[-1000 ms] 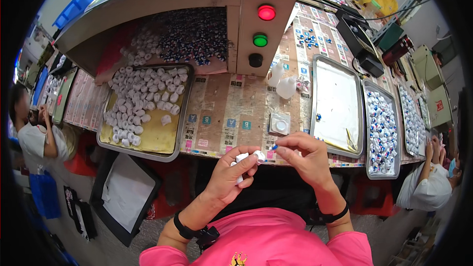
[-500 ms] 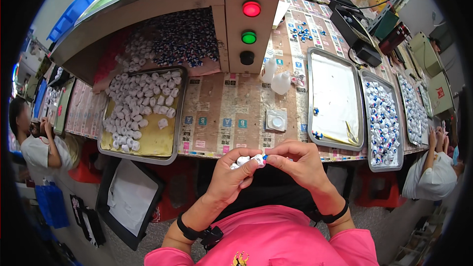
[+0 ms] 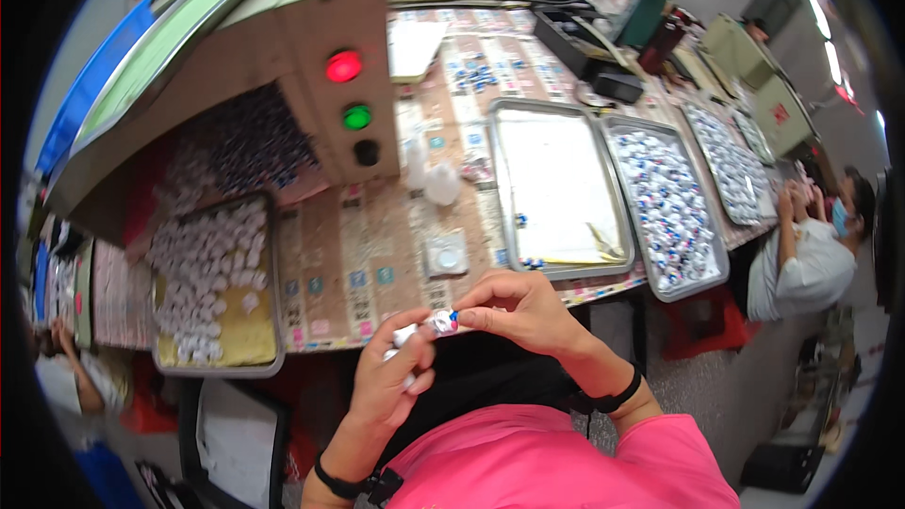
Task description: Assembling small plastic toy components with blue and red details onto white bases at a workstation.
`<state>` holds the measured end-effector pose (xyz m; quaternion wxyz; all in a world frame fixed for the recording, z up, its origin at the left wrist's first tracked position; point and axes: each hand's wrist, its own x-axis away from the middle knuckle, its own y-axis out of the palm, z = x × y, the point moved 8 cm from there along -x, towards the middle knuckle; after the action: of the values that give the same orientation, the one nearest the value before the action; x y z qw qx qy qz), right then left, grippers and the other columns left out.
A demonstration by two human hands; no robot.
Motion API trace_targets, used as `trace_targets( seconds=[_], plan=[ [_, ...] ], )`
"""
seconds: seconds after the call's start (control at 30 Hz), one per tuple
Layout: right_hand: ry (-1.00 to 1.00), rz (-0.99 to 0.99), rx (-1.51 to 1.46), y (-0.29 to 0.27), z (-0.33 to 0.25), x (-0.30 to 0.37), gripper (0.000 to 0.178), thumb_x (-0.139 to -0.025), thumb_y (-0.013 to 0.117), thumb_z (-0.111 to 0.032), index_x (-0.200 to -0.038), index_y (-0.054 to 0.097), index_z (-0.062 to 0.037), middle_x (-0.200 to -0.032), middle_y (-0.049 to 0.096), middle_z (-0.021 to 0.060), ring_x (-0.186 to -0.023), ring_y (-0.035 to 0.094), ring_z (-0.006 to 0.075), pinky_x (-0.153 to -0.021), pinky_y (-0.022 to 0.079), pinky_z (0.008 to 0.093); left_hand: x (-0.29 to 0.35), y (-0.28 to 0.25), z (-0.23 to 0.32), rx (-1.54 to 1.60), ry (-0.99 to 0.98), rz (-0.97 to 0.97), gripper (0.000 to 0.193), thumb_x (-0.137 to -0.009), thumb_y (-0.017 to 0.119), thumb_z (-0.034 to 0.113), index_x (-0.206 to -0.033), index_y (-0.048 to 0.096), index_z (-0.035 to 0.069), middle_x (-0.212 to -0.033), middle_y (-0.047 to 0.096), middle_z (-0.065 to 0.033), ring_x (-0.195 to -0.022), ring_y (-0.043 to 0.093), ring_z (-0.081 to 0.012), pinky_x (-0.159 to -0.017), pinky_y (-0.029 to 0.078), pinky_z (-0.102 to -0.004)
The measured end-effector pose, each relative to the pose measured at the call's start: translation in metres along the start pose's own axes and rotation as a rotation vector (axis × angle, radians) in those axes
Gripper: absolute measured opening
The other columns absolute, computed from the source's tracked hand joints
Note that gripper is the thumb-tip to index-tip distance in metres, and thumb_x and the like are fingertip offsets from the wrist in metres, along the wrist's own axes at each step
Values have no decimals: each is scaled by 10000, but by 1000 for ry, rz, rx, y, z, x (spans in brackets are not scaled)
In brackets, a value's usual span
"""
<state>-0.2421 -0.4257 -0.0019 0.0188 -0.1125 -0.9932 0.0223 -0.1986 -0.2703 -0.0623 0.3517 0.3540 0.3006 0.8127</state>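
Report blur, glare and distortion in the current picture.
Head view: white pieces in the left tray look smeared; head view: ceiling lights at upper right burn out white; head view: the recess holding dark pieces is shadowed; head view: the table's front edge bows.

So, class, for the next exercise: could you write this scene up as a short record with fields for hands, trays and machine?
Left hand: holds small white pieces and a blue-marked piece
Right hand: fingers at that piece's blue end; exact grip too small to tell
Left tray: many white pieces, yellow lining
White-lined tray: a few blue bits near its left edge
Machine: red light above green light, black knob lowest
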Motion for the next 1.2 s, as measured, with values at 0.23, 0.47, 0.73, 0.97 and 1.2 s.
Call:
trace_targets(
  seconds=[0.23, 0.47, 0.73, 0.97, 1.2],
  plan=[
    [-143, 1016, 677, -189, -23, 65, 96, -822, 674, -48, -910, 681, -13, -860, 677, 67, -747, 622, 142, -688, 489, 268, 16, -25, 16, 174, -47, 34, 410, -937, 472, 62, -1335, 407, -18, -1050, 522, -94, -727, 447, -107, -420, 375, -173],
    [-70, 1231, 1133, -297, -13, 120, 113, -809, 657, -90, -902, 676, -28, -868, 662, 109, -837, 601, 270, -795, 461, 389, 17, -31, 18, 275, -68, -49, 238, -992, 454, 167, -1168, 518, 20, -1023, 557, -114, -695, 469, -118, -407, 366, -178],
    [-261, 764, 959, -179, -22, 52, 146, -771, 661, -7, -914, 686, -29, -983, 666, 118, -976, 612, 277, -860, 467, 355, 12, -9, 10, 176, -70, -10, 290, -965, 536, 173, -1220, 516, 36, -999, 542, -87, -748, 448, -109, -440, 382, -151],
    [-382, 491, 924, -97, -2, -11, 168, -766, 651, -15, -931, 655, -47, -915, 639, 108, -900, 578, 298, -815, 462, 386, 15, 1, 5, 225, -81, -99, 228, -933, 591, 159, -1131, 528, 65, -1006, 570, -97, -769, 476, -117, -451, 389, -155],
    [-68, 471, 513, -110, 25, -23, 218, -864, 594, -46, -1069, 656, -2, -899, 690, 106, -779, 660, 146, -706, 520, 264, 24, -14, 10, 222, -40, -56, 241, -958, 550, 173, -1171, 522, 63, -1070, 573, -126, -814, 516, -141, -465, 392, -158]
  ],
)
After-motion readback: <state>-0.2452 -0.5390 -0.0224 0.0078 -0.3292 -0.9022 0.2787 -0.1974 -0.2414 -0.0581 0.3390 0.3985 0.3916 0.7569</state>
